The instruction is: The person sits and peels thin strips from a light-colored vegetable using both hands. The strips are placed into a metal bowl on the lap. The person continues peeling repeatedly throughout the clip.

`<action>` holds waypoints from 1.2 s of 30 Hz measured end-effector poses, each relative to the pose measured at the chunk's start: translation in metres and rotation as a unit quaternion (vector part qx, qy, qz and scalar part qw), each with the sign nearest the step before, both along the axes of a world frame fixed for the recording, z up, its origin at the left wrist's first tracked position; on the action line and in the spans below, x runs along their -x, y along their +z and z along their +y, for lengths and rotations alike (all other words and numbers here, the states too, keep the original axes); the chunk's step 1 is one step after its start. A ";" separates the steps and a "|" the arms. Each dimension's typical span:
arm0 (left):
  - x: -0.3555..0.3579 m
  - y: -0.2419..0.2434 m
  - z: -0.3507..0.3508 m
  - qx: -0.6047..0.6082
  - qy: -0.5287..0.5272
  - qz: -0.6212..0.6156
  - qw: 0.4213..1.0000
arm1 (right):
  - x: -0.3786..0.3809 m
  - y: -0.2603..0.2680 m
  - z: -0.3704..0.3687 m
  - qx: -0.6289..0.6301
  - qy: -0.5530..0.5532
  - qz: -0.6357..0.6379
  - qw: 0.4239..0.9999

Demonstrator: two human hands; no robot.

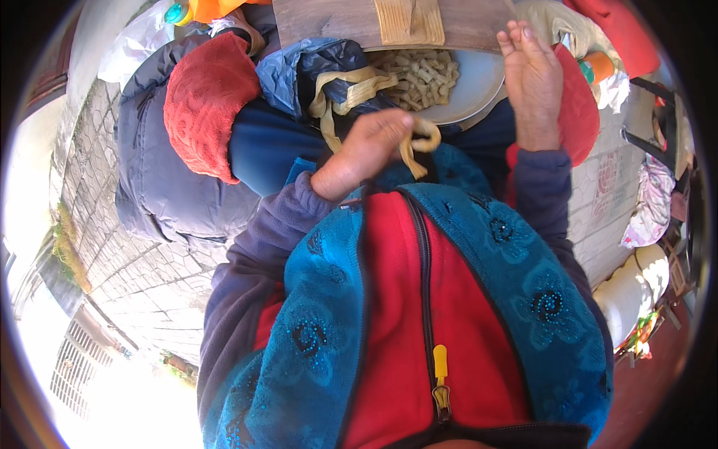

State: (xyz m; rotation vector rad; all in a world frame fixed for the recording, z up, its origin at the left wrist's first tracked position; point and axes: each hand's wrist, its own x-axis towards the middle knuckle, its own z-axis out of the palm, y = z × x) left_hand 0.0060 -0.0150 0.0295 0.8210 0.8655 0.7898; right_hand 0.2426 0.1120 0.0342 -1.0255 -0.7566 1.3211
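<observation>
My left hand (370, 143) is closed on one end of a flat, pale-yellow strip (423, 143), whose free end curls and hangs beside the fingers. Upright at the right edge of the basin, my right hand (533, 76) shows its palm, fingers raised and nothing held. A wide light-coloured basin (479, 84) holds many short, pale-brown pieces (426, 76). Left of these lies a blue plastic bag (277, 73), with more long pale strips (364, 87) draped over its mouth. The strips' material cannot be told for certain.
A wooden board (331, 25) with a lighter wood block (412, 22) spans the far side of the basin. Red cloth (210, 101) covers my knee. A dark padded jacket (168, 179) lies at left on the paving. A capped orange container (600, 66) is at right.
</observation>
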 end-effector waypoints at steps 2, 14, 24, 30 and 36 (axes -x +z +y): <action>0.003 0.012 0.008 -0.037 0.059 0.055 0.996 | -0.003 -0.001 -0.014 0.008 0.081 -0.073 0.994; -0.015 0.013 0.055 -0.461 0.145 0.468 0.740 | 0.077 -0.025 -0.081 0.188 0.205 0.103 0.955; -0.017 0.009 0.060 -0.072 0.161 0.031 0.984 | 0.078 0.064 -0.069 -0.060 0.267 -0.229 0.934; -0.034 0.031 0.042 -0.013 0.075 -0.046 0.996 | 0.062 0.007 -0.056 -0.078 0.176 -0.279 0.941; -0.021 0.011 0.049 0.115 0.010 -0.109 0.987 | 0.060 0.006 -0.058 -0.108 0.156 -0.432 0.882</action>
